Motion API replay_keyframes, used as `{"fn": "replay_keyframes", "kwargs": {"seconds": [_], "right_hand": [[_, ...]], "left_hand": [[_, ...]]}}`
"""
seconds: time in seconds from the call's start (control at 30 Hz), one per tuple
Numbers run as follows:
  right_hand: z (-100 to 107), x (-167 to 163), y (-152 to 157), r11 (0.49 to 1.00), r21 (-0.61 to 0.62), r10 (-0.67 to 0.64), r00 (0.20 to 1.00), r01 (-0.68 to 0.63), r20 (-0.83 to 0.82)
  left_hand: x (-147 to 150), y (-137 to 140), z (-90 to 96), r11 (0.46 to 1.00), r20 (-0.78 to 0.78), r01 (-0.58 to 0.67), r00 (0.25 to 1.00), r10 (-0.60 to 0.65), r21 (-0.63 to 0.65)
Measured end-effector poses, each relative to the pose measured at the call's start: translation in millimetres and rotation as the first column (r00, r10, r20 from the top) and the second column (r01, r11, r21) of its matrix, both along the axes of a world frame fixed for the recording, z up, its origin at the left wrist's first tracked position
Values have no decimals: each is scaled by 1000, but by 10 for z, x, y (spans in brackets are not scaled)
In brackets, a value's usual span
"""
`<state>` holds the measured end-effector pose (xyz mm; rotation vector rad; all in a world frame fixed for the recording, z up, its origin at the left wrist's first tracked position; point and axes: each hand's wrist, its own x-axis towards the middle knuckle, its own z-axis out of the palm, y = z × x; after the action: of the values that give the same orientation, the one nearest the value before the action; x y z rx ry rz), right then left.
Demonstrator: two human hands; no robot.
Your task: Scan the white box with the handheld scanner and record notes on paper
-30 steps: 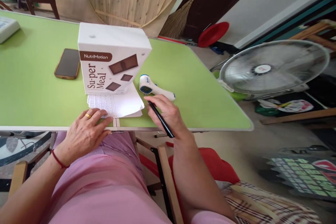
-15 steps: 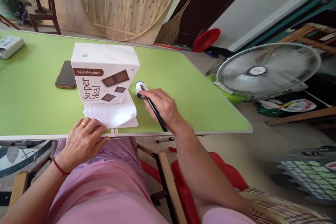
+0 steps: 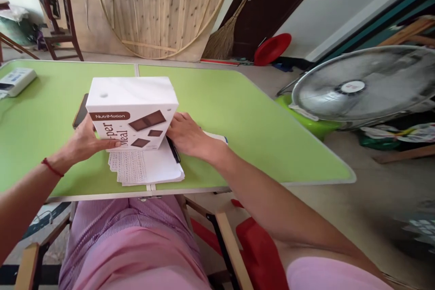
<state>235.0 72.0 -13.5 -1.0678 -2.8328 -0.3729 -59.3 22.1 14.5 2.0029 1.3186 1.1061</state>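
A white NutriMotion box with brown bar pictures stands upright on the green table, over the far part of a stack of written paper sheets. My left hand grips its lower left side, thumb across the front. At the lower right side, my right hand presses against the box, its fingertips hidden behind it. A black pen sits by the sheets' right edge, its upper end at my right hand; whether it lies loose I cannot tell. A white, blue-edged object shows partly behind my right wrist.
A phone lies left of the box, mostly hidden. On the green table, a white device rests at the far left. A large fan stands beyond the table's right side. Chair arms flank my lap.
My left hand has gone from the sheets to the box's left side. The right hand has moved left from the white object to the box. That object now appears farther right.
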Motion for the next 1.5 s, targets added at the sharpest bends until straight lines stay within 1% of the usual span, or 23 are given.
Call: {"fn": "replay_keyframes", "kwargs": {"seconds": [0.07,0.1,0.17,0.23,0.33,0.4,0.47,0.57,0.7,0.8,0.87,0.93,1.0,1.17,1.37,1.5], "right_hand": [[-25,16,-80,1000,12,2,1000,-2,15],[-27,28,-128,1000,24,4,1000,-5,4],[-21,49,-232,998,57,26,998,-23,-62],[-30,51,-332,995,64,82,983,-73,-161],[-144,18,-455,987,-12,155,956,-163,-247],[-268,-8,-519,973,-73,193,948,-218,-254],[-370,-23,-576,957,-122,224,939,-262,-260],[-390,-24,-663,939,-179,239,931,-294,-277],[-247,-25,-784,938,-193,216,921,-288,-325],[-176,-37,-859,941,-196,194,912,-278,-363],[-177,-49,-901,942,-191,186,902,-276,-390],[-203,-64,-941,946,-178,175,891,-270,-420],[-234,-79,-978,952,-175,153,887,-250,-436],[-264,-73,-1024,947,-223,113,891,-230,-439],[-272,6,-1012,918,-300,102,886,-259,-453],[-291,44,-1009,931,-282,87,893,-231,-442]], "left_hand": [[-3,61,43,979,26,114,993,-111,-167],[0,70,80,968,51,141,990,-133,-208],[18,70,181,966,124,131,987,-105,-223],[63,77,282,974,181,89,982,-51,-207],[205,147,333,991,221,-21,974,51,-135],[330,238,279,999,275,-34,960,44,-40],[437,348,182,999,340,-32,940,21,25],[489,500,29,999,370,-33,929,23,22],[388,570,-114,998,335,-8,942,26,-54],[307,525,-173,995,226,-51,972,70,-89],[277,479,-194,992,109,-104,988,111,-66],[264,440,-207,990,3,-141,990,141,-15],[266,417,-215,991,-60,-136,989,136,10],[320,423,-246,998,-101,-53,994,49,-30],[407,431,-334,999,-114,-37,993,40,30],[477,437,-352,998,-145,-58,988,61,24]]}}
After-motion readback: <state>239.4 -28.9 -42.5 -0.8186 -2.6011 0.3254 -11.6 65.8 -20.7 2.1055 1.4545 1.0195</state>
